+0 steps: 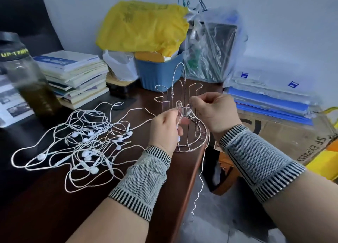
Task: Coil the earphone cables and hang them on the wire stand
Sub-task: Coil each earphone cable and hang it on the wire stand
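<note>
Both hands, left hand [165, 127] and right hand [214, 111], pinch one cable [182, 111] at the stand [192, 133]; keep loops tight, pile [82, 144] at 9 o'clock.

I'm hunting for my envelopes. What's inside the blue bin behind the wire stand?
In the blue bin, brown card or envelopes show at the rim. A yellow plastic bag covers the rest; deeper contents are hidden.

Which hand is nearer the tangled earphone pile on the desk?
Left. The left hand holds a cable just right of the tangled earphone pile. The right hand is farther right, pinching cable in front of the wire stand.
</note>
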Tool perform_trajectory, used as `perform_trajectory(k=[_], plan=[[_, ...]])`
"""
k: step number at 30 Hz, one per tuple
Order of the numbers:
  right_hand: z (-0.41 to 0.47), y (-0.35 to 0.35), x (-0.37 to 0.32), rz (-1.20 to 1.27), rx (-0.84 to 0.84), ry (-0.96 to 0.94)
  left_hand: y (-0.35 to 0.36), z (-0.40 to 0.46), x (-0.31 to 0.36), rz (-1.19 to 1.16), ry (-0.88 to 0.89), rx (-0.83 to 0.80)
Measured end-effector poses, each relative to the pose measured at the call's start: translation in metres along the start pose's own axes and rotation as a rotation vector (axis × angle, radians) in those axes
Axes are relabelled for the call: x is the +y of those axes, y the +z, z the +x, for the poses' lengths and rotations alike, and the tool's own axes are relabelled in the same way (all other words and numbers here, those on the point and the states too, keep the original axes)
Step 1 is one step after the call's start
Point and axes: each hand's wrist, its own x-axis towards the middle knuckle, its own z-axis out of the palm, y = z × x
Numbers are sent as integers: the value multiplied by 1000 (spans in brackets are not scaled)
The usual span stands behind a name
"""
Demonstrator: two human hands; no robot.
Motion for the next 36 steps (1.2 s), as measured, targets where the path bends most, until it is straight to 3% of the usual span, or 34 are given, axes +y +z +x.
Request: perform_trajectory(k=[5,8,10,13,19,22,25,29,36], plan=[[-2,2,1,-153,77,-27,-2,0,-2,66,61,-38],[-11,-3,6,-120,79,12,-4,2,-6,71,83,-69],[-19,-14,11,60,6,145,-5,2,-5,-37,34,-68],[-26,-35,16,301,-234,351,-5,3,-5,-70,27,-64],[-36,-49,18,301,-490,428,-7,4,-12,65,143,-69],[-36,-45,16,350,-489,503,-8,5,-13,143,175,-83],[-32,-38,13,315,-429,439,-8,6,-14,153,162,-55],[-30,-35,12,64,-427,261,-5,7,-13,162,175,16],[-31,-32,10,-20,-459,194,1,10,-11,73,227,156]])
